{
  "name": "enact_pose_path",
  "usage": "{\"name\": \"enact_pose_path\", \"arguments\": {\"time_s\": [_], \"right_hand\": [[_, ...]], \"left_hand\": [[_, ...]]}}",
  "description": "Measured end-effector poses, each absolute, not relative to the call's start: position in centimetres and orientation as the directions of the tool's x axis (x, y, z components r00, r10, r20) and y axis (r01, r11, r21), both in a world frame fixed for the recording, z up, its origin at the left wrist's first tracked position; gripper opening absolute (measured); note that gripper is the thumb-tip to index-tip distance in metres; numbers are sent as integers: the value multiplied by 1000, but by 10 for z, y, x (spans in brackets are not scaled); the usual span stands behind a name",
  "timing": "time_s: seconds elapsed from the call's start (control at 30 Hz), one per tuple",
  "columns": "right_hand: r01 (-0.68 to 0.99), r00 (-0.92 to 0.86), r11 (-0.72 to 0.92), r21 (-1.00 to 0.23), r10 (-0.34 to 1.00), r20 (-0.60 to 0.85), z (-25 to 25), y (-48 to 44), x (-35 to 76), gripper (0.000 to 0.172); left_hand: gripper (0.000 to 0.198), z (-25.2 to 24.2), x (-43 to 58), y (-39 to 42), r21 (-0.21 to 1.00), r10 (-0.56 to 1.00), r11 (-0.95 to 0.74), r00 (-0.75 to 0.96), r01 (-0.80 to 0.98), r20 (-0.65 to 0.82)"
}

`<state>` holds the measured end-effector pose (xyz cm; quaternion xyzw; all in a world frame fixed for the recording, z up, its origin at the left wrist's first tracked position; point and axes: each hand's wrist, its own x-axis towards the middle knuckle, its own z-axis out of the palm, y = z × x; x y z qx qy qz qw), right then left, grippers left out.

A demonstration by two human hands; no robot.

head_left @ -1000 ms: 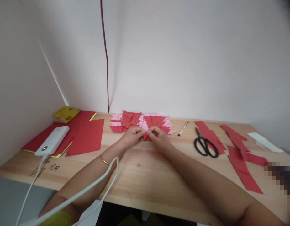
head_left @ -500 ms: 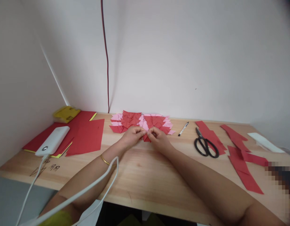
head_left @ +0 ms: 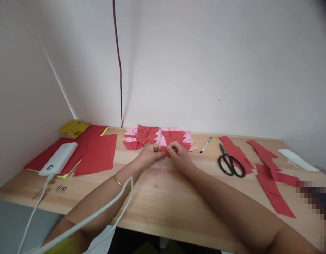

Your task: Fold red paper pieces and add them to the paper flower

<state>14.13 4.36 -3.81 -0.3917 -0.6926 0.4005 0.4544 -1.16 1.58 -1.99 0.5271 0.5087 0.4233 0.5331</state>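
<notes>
Between my hands is a small piece of red paper (head_left: 165,151), partly covered by my fingers. My left hand (head_left: 151,154) pinches its left side, thumb and fingers closed. From the right, my right hand (head_left: 178,154) grips the same paper between thumb and forefinger. Just behind my hands lie folded red paper pieces (head_left: 147,134) with pointed edges, in rows at the back of the table. Folded pink paper pieces (head_left: 130,132) lie among them, and more red folded pieces (head_left: 174,137) sit to the right.
On the left, a white power bank (head_left: 59,158) with a cable rests on red paper sheets (head_left: 99,155), near a yellow packet (head_left: 74,128). To the right lie a pen (head_left: 206,144), black-handled scissors (head_left: 228,163), red paper strips (head_left: 275,192) and a white strip (head_left: 297,159).
The red paper now shows between my fingertips, and its lower part no longer hangs below them. My hands have moved slightly apart, with the left fingers a little more spread.
</notes>
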Motion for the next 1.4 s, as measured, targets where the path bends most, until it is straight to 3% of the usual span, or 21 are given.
{"name": "enact_pose_path", "arguments": {"time_s": [0.17, 0.37, 0.9, 1.2, 1.4], "right_hand": [[22, -225, 227, -974, 950, 217, -38, 46, 143, 32], [147, -323, 341, -929, 904, 280, -34, 44, 143, 24], [194, -348, 417, -888, 876, 335, -40, 47, 143, 21], [241, -275, 372, -897, 912, 304, -39, 45, 144, 25], [276, -223, 374, -885, 921, 319, -39, 45, 143, 25]], "left_hand": [[24, -21, -14, 17, 993, 987, 95, 127, 69, -103], [22, -19, -15, 17, 992, 981, 95, 161, 86, -108], [23, -21, -16, 19, 995, 986, 46, 154, 92, -60], [20, -16, -13, 16, 994, 978, 106, 178, 31, -110], [22, -18, -9, 16, 990, 993, 110, 62, -86, -105]]}}
